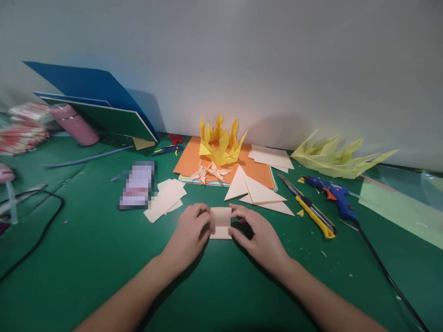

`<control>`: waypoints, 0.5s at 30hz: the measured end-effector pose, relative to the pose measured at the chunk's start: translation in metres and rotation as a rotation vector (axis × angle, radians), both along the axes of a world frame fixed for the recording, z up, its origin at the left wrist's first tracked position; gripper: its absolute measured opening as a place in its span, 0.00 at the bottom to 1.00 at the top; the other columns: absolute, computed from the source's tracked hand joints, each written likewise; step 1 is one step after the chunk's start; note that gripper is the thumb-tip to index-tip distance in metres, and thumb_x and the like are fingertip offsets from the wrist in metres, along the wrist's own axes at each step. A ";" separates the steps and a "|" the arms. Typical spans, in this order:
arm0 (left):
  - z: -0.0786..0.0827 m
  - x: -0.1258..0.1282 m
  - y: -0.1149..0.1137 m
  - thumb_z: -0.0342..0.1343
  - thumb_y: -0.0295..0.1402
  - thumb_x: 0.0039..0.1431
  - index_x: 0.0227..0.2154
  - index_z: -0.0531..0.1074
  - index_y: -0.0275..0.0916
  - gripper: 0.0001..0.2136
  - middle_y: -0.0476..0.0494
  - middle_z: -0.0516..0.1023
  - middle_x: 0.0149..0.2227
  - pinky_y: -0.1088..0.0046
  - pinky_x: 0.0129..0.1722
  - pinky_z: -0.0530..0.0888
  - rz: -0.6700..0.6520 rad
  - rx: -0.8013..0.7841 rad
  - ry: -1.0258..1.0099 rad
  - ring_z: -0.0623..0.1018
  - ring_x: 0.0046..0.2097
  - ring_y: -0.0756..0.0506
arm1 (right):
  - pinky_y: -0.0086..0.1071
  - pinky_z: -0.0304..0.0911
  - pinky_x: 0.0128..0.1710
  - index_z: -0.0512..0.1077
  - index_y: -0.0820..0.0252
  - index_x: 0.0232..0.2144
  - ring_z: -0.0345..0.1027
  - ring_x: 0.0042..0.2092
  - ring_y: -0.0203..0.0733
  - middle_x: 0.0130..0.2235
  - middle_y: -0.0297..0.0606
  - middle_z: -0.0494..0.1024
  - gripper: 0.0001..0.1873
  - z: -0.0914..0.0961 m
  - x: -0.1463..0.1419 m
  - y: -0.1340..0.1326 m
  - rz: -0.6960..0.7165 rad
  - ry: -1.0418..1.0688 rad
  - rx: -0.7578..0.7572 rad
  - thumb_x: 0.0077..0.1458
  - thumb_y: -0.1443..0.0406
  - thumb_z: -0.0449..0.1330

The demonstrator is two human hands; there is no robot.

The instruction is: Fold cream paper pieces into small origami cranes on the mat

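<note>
A small pale pink sheet of paper [221,219] with a crease across it lies on the green table in front of me. My left hand [192,230] is closed at its left edge, with curled fingers partly hiding that side. At the right edge, my right hand [258,233] grips it with the thumb low and the fingertips at the upper corner. Just behind the right hand are folded pale pink paper triangles [252,189]. Loose pale pink paper pieces [168,198] lie to the left, beside a blurred-out phone [137,184].
A yellow paper crown [221,150] stands on orange paper [187,159] with small folded shapes [209,173]. To the right are a yellow utility knife [311,212], a blue glue gun [334,193] with a cord, and a pale yellow folded-paper piece [339,159]. A pink bottle [74,124] leans at left.
</note>
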State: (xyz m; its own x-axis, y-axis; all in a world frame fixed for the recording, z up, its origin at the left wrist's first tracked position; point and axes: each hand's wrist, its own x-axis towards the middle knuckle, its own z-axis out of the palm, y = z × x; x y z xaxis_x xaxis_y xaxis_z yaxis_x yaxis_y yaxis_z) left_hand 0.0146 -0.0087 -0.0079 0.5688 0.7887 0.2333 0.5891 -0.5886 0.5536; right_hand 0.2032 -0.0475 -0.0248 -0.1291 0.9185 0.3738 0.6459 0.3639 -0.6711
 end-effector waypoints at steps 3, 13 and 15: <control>-0.001 0.000 -0.001 0.46 0.22 0.57 0.27 0.70 0.38 0.10 0.43 0.69 0.35 0.66 0.39 0.69 -0.032 0.052 0.058 0.69 0.39 0.44 | 0.34 0.66 0.37 0.69 0.58 0.36 0.70 0.37 0.41 0.38 0.40 0.77 0.06 0.000 -0.003 -0.001 0.046 0.015 -0.036 0.54 0.68 0.55; 0.003 0.002 -0.010 0.48 0.29 0.60 0.30 0.74 0.38 0.09 0.41 0.69 0.38 0.63 0.42 0.69 -0.040 0.067 0.054 0.69 0.41 0.43 | 0.32 0.65 0.35 0.74 0.58 0.32 0.71 0.34 0.41 0.31 0.37 0.78 0.07 0.000 -0.001 0.000 0.000 -0.016 0.046 0.56 0.67 0.55; 0.006 0.001 -0.011 0.51 0.33 0.59 0.29 0.75 0.38 0.09 0.42 0.69 0.36 0.64 0.39 0.68 -0.046 0.065 0.121 0.69 0.38 0.44 | 0.32 0.64 0.34 0.75 0.58 0.31 0.71 0.33 0.40 0.29 0.36 0.78 0.08 0.001 -0.002 -0.001 -0.003 -0.013 0.040 0.56 0.68 0.54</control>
